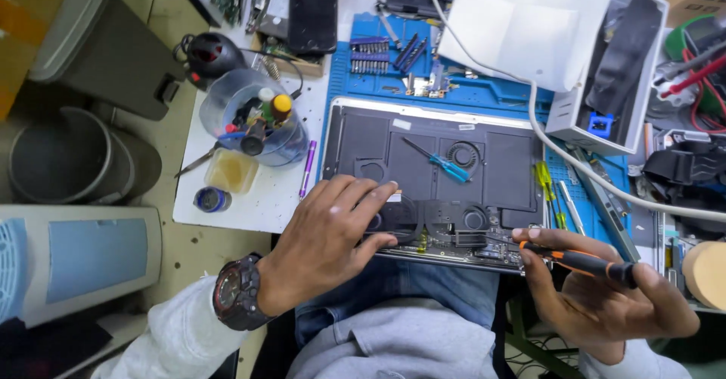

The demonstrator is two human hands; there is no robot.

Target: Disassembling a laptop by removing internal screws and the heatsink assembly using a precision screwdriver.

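Note:
An opened laptop [499,160] lies bottom-up on a blue work mat [484,92], showing dark battery cells, two fans and a circuit board. My left hand [333,232] rests flat on its near left part, fingers spread over a battery cell and a fan. My right hand [597,296] grips an orange-and-black screwdriver [586,262], its tip at the board near the laptop's front right edge. A small blue screwdriver [442,163] lies loose on the laptop's middle. A dark watch sits on my left wrist.
A clear tub of small tools [253,118] and a purple pen [306,169] stand left of the laptop. Screwdriver bits [369,54], yellow-green tools [546,186], a white box [612,54] and a white cable [590,175] crowd the back and right. Bins stand on the floor left.

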